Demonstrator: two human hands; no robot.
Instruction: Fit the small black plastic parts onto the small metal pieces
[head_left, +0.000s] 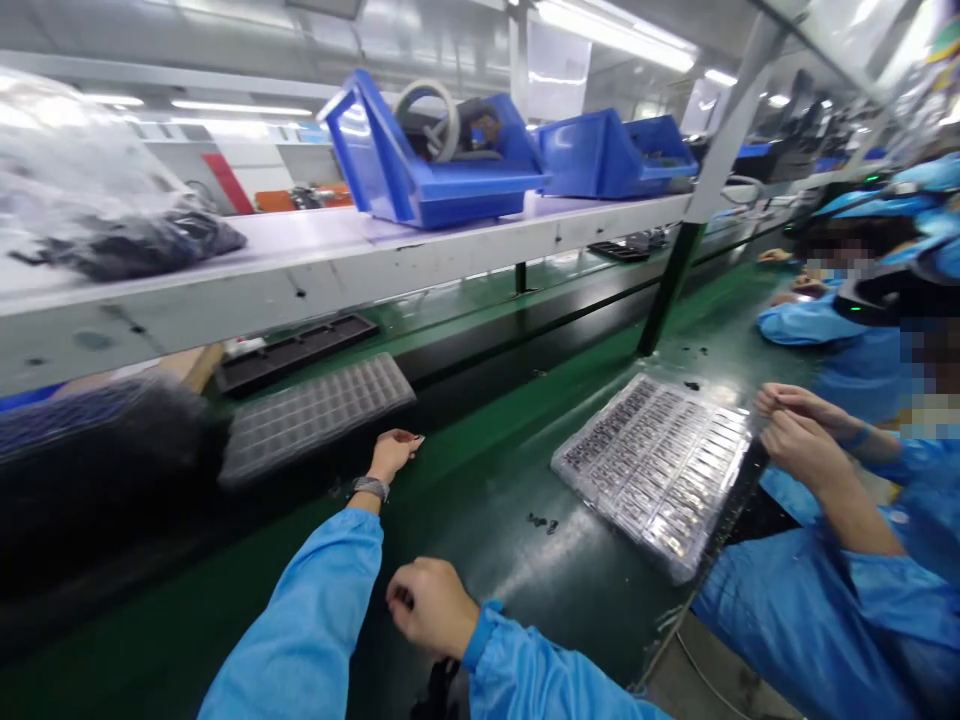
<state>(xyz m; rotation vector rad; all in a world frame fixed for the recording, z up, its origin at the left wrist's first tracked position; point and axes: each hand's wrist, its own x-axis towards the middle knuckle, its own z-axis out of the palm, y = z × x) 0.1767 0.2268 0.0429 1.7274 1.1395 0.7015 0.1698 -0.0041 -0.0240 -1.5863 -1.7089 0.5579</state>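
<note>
One small piece (419,439), likely light, best held edgewise, is pinched in the left hand (393,456) (right hand (436,604) curled, contents unclear).

2 blue bins (472,190) & clr bag (82,150) on wht shelf (315,275).

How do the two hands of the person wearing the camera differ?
The left hand reaches farther out; the right hand is nearer the body. The left pinches a small piece; whether the curled right holds anything is unclear. The left wrist wears a watch-like band; the right shows only a sleeve cuff. Both are bare, with blue sleeves.
</note>
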